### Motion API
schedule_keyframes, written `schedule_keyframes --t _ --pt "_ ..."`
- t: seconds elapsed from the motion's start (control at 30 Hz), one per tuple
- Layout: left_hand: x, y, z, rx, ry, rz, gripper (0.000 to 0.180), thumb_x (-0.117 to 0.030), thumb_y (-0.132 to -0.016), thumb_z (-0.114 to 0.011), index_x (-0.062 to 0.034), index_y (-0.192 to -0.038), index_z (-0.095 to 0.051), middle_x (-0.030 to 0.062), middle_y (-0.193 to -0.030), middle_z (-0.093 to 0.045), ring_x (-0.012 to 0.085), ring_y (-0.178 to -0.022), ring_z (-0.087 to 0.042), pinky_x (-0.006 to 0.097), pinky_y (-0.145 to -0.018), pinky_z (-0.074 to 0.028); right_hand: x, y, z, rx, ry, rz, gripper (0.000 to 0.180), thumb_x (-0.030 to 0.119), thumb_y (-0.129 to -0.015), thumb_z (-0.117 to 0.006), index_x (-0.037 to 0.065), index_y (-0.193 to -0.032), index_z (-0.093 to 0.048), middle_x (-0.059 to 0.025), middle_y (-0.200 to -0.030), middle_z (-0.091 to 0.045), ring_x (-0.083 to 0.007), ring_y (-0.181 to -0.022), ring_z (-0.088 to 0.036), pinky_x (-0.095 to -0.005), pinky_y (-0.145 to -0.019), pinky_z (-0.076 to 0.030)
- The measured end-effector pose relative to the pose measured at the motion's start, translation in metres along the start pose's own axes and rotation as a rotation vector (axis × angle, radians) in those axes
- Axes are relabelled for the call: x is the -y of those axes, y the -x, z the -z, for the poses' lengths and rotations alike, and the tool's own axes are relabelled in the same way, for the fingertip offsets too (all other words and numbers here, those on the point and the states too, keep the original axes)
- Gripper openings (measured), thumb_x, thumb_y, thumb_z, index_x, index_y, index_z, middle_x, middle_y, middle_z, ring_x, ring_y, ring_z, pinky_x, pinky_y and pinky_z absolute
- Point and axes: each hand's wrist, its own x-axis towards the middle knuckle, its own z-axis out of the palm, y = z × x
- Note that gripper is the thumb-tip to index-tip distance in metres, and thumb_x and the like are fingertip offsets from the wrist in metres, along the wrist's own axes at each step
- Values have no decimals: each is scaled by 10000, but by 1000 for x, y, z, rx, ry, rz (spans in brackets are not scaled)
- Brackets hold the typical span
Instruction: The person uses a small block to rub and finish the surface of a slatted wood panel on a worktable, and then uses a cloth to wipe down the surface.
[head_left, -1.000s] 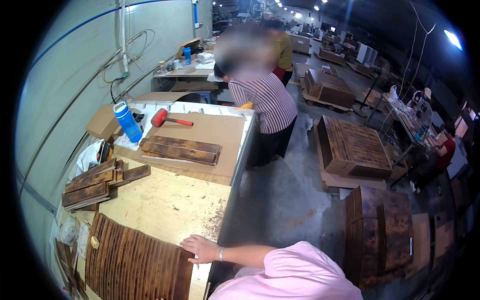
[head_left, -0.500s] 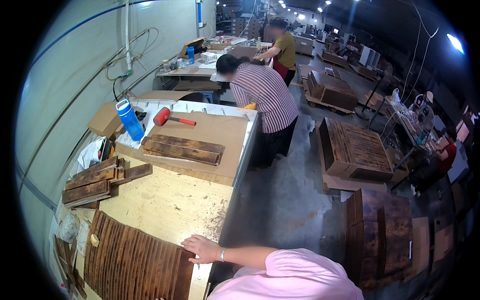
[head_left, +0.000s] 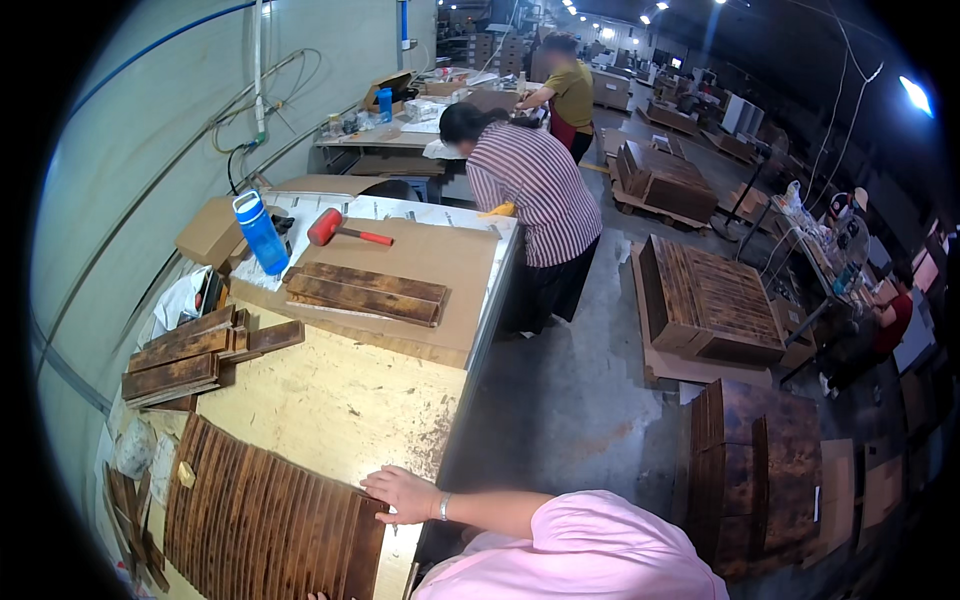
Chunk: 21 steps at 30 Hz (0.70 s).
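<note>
A row of dark brown stained wooden slats (head_left: pixel 265 510) stands packed side by side near the table's front. My right hand (head_left: pixel 400 494) lies on the upper right corner of this row, fingers stretched and apart, palm down. A bracelet circles that wrist, and a pink sleeve covers the upper arm. Only the fingertips of my left hand (head_left: pixel 318 596) show at the lower edge, by the slats' near end; the remainder is out of the picture. On top of the row's left side sits a small yellowish lump (head_left: pixel 186 474).
Loose slats (head_left: pixel 180 370) are piled at the table's left; more boards (head_left: pixel 365 293) lie on cardboard beside a red mallet (head_left: pixel 327 227) and a blue bottle (head_left: pixel 260 232). A person in a striped shirt (head_left: pixel 535 185) bends at the far end. Stacked panels (head_left: pixel 755 470) stand on the right.
My right hand stays at the slats' corner. Slightly more of my left fingertips shows at the lower edge. The person in the striped shirt has shifted a little.
</note>
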Motion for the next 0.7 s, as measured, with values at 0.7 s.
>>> schedule_keyframes --t 0.7 --pt "5 4 -5 32 -13 -6 599 -493 -935 -629 -43 -1329 -607 166 -1366 -614 354 -1245 -591 490 -1021 -480 2 0 2 21 -3 -24 550 423 -913 -629 -32 -1222 -648 -149 -1431 -562 -268 -1353 -482 -417 -1192 -313"
